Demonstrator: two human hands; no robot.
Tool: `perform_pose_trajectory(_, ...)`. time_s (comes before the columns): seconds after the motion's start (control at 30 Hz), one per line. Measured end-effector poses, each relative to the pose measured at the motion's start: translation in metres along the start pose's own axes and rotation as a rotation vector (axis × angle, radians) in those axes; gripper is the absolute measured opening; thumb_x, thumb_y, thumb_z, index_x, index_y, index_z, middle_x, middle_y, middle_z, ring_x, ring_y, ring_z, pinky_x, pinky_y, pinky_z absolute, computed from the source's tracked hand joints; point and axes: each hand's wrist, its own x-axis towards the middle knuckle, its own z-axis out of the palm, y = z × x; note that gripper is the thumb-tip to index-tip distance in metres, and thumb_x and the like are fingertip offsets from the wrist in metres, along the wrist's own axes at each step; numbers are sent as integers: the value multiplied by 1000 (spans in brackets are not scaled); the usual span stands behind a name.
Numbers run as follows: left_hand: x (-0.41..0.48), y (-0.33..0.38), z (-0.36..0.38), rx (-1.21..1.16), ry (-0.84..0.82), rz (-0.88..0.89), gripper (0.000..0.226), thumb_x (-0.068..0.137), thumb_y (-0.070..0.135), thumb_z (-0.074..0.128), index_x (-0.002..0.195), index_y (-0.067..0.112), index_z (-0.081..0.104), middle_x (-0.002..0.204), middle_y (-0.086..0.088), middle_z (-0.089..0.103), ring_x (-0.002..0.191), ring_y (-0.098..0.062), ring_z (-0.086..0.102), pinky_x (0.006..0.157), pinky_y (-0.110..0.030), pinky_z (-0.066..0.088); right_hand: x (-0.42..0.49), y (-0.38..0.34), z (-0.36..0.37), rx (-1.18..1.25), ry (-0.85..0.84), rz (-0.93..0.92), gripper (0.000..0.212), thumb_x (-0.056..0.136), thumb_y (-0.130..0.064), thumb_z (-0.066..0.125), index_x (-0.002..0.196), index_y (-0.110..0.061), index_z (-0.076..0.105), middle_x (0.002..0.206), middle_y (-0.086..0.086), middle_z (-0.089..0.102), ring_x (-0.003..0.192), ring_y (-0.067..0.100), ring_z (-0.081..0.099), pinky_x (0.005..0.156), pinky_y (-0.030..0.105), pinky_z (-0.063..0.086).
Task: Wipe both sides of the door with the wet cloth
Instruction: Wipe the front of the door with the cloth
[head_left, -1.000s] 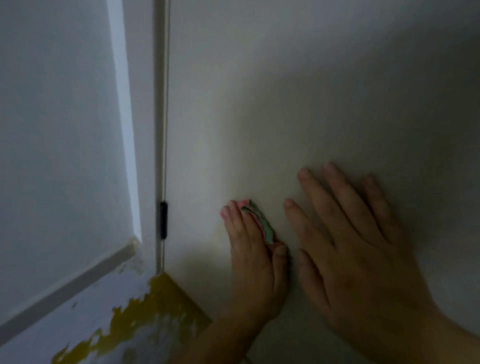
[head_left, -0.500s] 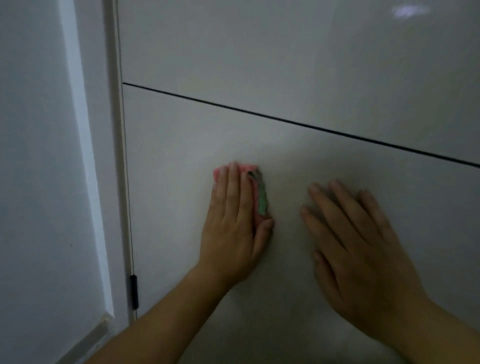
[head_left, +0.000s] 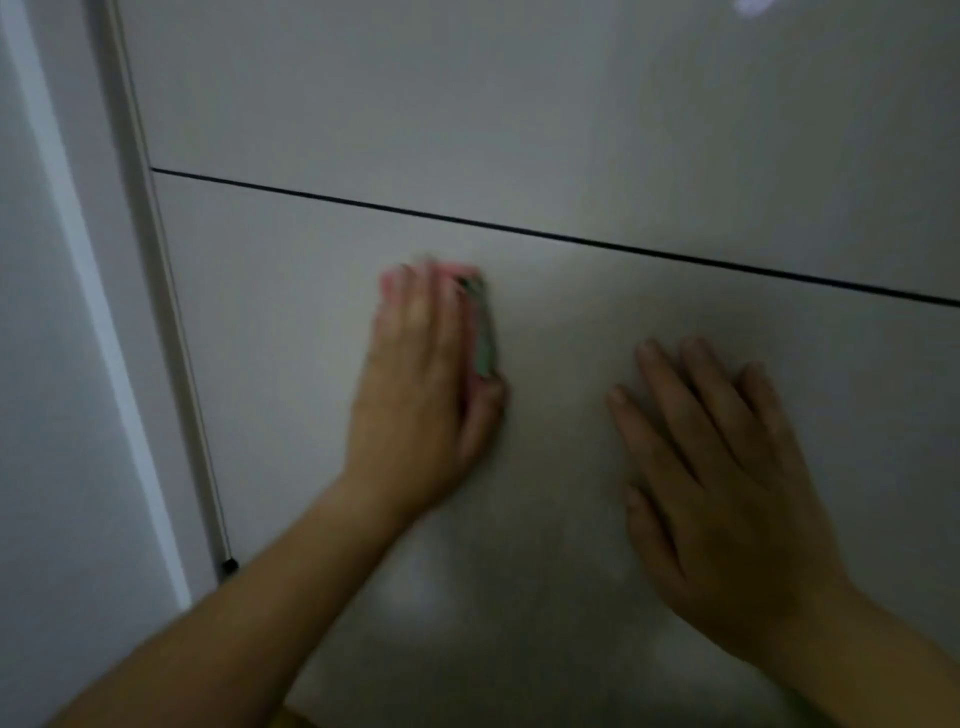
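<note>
The white door (head_left: 571, 130) fills most of the view, with a thin dark groove (head_left: 519, 228) running across it. My left hand (head_left: 421, 395) presses a folded pink and green cloth (head_left: 483, 332) flat against the door, just under the groove; the fingers lie straight over the cloth and the thumb rests at its lower edge. Most of the cloth is hidden under the hand. My right hand (head_left: 727, 478) lies flat on the door to the right, fingers spread, holding nothing.
The door's hinged edge (head_left: 171, 312) runs down the left side, with a small black hinge piece (head_left: 228, 566) low down. A white wall or frame (head_left: 62, 364) stands left of it.
The view rose from the door's bottom corner to the groove. My left hand slid the cloth up the door; it is motion-blurred now. My right hand stays flat on the door.
</note>
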Motion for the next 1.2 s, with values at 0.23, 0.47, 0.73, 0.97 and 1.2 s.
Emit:
perform_pose_trajectory(0.23, -41, 66, 24, -84, -97, 153, 79, 97, 35, 47, 157, -3, 11, 164, -26, 6, 154, -44, 1, 126, -57, 5, -4, -3, 5, -13, 58, 35, 55, 98, -29, 44, 148, -5, 50, 163, 19, 31, 152, 39, 26, 124, 58, 14)
perform_pose_trajectory(0.47, -58, 13, 19, 39, -90, 85, 74, 103, 45, 37, 159, 7, 7, 165, -14, -1, 154, -40, -2, 127, -51, 3, -18, -8, 8, -26, 13, 53, 58, 97, -31, 46, 150, -8, 48, 165, 17, 27, 154, 39, 20, 124, 59, 10)
perform_pose_trajectory(0.73, -114, 77, 47, -59, -151, 124, 78, 102, 38, 41, 161, 6, 1, 165, -20, 7, 155, -43, 3, 125, -58, 6, -27, -26, 28, -49, -20, -25, 56, 101, -32, 45, 152, -9, 46, 166, 14, 26, 155, 36, 19, 125, 55, 5)
perform_pose_trajectory(0.97, -115, 35, 39, -100, -46, -414, 72, 105, 40, 25, 158, -1, -1, 164, -21, -11, 155, -42, -10, 127, -54, 3, -28, -27, 27, -86, -23, -29, 58, 101, -34, 41, 153, -8, 43, 166, 16, 24, 154, 39, 20, 125, 58, 7)
perform_pose_trajectory(1.2, -187, 125, 68, -151, -241, -273, 75, 106, 45, 27, 160, 3, -3, 167, -20, -15, 155, -44, -6, 126, -57, 7, -39, -38, 41, -100, -58, -84, 58, 104, -36, 36, 153, -6, 42, 166, 19, 22, 155, 40, 17, 125, 59, 5)
